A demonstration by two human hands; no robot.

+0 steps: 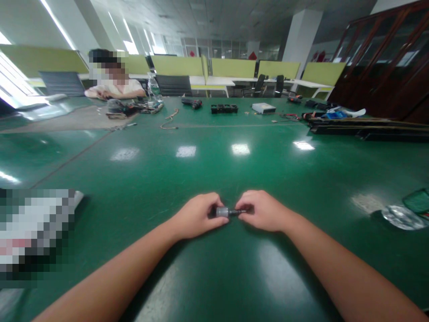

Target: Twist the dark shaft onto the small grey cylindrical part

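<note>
A small cylindrical part (222, 212), with a grey barrel and a thin dark shaft pointing right, lies level between my hands, low over the table or on it. My left hand (197, 215) is closed around the barrel end, thumb below and fingers above. The fingers of my right hand (263, 210) pinch the dark shaft end. Its exact kind is too small to make out, and my fingers cover both ends. Below the hands and forearms spreads the glossy green table (214, 170).
At left lies a blurred-out box-like object (36, 228); at right, a shiny clear round item (404, 218). Along the far side are a power drill (191, 103), a black block (224, 108), a white box (263, 108) and dark strips (368, 129). A person (117, 82) sits far left.
</note>
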